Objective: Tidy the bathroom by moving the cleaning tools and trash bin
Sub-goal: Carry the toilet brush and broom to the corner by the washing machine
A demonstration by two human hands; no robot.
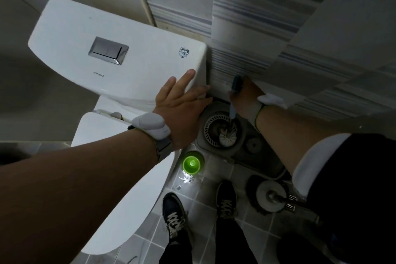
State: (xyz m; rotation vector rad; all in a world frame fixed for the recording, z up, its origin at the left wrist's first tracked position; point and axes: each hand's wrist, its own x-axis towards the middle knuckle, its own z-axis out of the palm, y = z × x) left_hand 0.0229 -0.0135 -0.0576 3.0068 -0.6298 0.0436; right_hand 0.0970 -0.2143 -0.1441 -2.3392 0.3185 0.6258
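Observation:
A toilet brush with a white round head and a blue handle hangs head down over the spinner basket of a grey mop bucket. My right hand is closed around the top of its handle, close to the striped wall. My left hand lies flat with spread fingers on the right end of the white toilet tank. A round mop head with a metal joint rests on the floor to the right of my feet.
A green bottle stands on the grey tiled floor between the toilet and the bucket. The closed toilet lid fills the lower left. My two dark shoes stand in the narrow gap. Striped wall tiles box in the right.

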